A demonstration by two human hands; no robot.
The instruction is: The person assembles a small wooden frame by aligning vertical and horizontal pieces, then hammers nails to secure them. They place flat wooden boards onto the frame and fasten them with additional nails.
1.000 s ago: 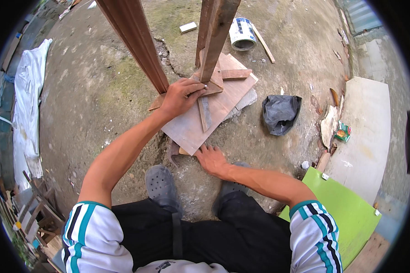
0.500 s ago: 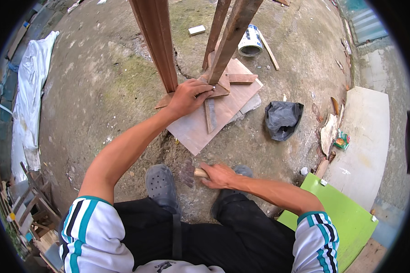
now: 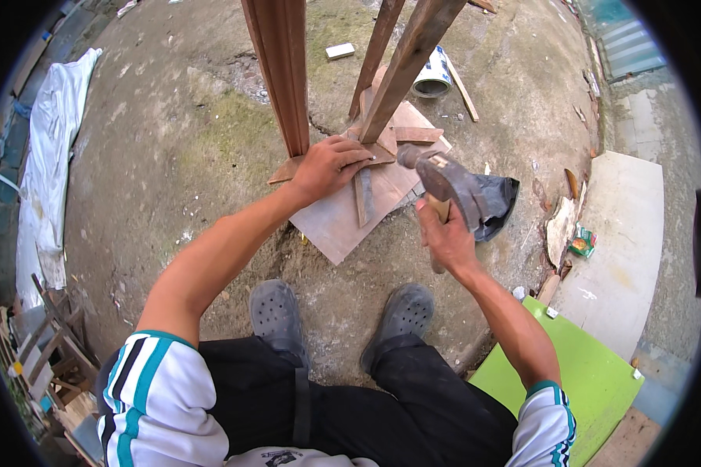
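Head: right hand (image 3: 446, 236) grips hammer (image 3: 438, 180); left hand (image 3: 325, 166) presses wood strip (image 3: 364, 196).

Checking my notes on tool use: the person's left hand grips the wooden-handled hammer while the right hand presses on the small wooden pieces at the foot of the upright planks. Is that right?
The hands are swapped. The head view shows the right hand gripping the wooden-handled hammer, while the left hand presses on the small wooden pieces at the foot of the upright planks.

Outdoor work yard: concrete ground (image 3: 171, 156), scattered wood offcuts (image 3: 413, 134)
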